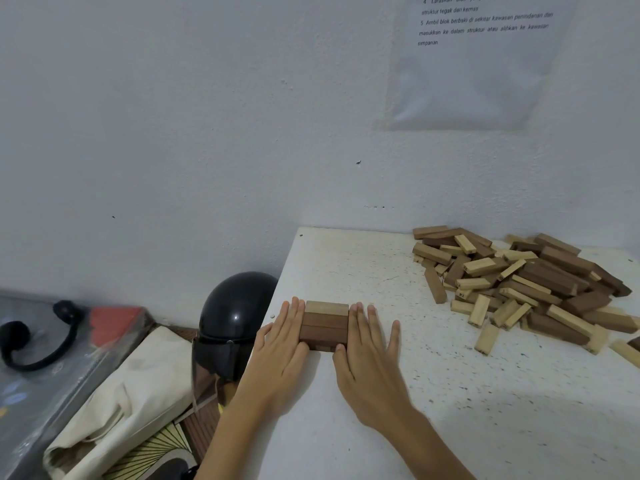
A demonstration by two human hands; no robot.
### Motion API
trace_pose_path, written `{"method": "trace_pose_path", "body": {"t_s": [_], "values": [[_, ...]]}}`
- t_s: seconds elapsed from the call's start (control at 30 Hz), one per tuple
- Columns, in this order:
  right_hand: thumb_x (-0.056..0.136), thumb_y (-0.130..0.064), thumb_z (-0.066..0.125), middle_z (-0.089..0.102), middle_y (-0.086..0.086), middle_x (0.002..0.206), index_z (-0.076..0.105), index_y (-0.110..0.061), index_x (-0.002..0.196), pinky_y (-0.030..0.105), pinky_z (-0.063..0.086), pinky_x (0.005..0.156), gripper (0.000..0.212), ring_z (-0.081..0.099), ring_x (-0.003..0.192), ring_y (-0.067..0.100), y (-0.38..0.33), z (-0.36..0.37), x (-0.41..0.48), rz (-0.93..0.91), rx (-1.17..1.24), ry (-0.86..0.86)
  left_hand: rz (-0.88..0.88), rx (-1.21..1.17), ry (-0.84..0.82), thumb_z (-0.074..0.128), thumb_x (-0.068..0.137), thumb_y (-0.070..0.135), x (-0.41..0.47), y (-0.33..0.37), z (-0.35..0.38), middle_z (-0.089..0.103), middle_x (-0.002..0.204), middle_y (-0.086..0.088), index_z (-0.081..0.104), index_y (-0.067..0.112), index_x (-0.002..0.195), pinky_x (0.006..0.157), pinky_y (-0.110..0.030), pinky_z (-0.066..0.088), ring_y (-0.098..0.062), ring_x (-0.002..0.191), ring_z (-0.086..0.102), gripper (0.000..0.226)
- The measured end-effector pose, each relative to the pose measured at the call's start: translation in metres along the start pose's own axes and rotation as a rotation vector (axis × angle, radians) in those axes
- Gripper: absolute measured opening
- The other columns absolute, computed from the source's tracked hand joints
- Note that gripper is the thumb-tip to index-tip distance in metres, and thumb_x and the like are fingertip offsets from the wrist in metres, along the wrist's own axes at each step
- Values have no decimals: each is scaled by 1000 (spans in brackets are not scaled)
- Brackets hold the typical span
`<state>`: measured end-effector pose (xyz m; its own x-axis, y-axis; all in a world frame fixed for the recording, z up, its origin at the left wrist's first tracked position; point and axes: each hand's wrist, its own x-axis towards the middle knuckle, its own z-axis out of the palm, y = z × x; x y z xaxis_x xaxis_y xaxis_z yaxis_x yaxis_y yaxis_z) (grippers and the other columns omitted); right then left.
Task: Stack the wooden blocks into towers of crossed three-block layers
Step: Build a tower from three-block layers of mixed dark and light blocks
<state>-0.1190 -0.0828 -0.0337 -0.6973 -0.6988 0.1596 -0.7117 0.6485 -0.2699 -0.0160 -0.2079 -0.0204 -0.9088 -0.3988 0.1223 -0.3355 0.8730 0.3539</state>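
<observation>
Three wooden blocks (325, 325) lie side by side as one flat layer near the left edge of the white table (398, 393); the far one is pale, the two nearer ones dark brown. My left hand (282, 344) presses flat against the layer's left ends with straight fingers. My right hand (369, 348) presses flat against its right ends, thumb at the near corner. A big loose pile of pale and dark blocks (526, 285) lies at the back right of the table.
A black helmet (230, 320) sits just past the table's left edge, beside a cream cloth bag (128, 400). A grey surface with a black strap (34, 344) is at far left. The wall with a taped instruction sheet (474, 64) stands behind the table.
</observation>
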Motion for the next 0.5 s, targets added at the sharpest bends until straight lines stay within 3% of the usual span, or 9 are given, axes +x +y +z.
{"method": "trace_pose_path", "body": {"t_s": [0.07,0.13,0.17,0.23,0.27,0.3,0.4,0.43,0.5], "values": [[101,-37,-1,54,16,138,48,6,134,55,19,102,74,49,130,33,1,2,0,-5,-7,-24,34,-55,47,9,92,25,-1,0,2,13,158,-7,1,8,153,113,-40,28,-14,146,10,64],[101,-37,0,51,16,141,45,6,137,55,17,103,72,45,133,33,2,2,1,-14,-6,-24,40,-73,29,24,91,13,0,-1,3,39,149,-16,27,0,142,99,-45,45,-27,138,36,52],[99,-38,1,44,15,147,39,5,141,55,13,107,72,39,138,32,1,-1,2,-28,7,-35,38,-57,42,23,90,15,1,1,3,37,150,-15,26,0,143,100,-44,45,-26,139,35,55],[85,-47,-7,11,9,161,10,-1,151,49,-7,116,83,6,149,24,1,-5,2,-49,54,-40,-28,-66,136,12,88,27,3,0,4,6,160,1,-3,11,153,116,-33,22,0,146,0,68],[76,-50,-12,-4,4,162,-3,-7,152,46,-16,117,88,-11,149,19,1,-10,1,-32,96,-91,-105,-116,97,13,90,30,3,-1,3,-7,159,11,-14,21,150,115,-24,8,15,137,-17,67],[71,-50,-16,-12,2,161,-11,-10,152,43,-20,116,90,-20,146,15,2,-14,0,-16,128,-119,-139,-155,89,18,93,32,4,-1,2,-10,158,17,-18,29,147,111,-18,1,22,129,-23,65],[69,-52,-13,-11,-2,162,-11,-14,152,38,-20,117,92,-21,144,8,5,-20,-2,8,223,-88,-153,-323,196,26,85,50,1,1,-2,10,153,24,-1,40,145,104,-7,-2,27,127,-2,67],[69,-53,-11,-9,-4,162,-8,-15,153,36,-19,117,92,-19,145,7,6,-22,-2,10,256,-67,-147,-385,259,27,82,54,-1,1,-5,20,151,24,11,38,147,105,-7,1,25,128,7,69],[70,-55,-9,-3,-9,161,-1,-19,154,31,-17,118,92,-15,146,4,9,-25,-5,14,324,-50,-127,-487,392,35,82,53,-6,1,-6,36,143,25,32,34,145,111,-23,16,13,131,25,66]]}}
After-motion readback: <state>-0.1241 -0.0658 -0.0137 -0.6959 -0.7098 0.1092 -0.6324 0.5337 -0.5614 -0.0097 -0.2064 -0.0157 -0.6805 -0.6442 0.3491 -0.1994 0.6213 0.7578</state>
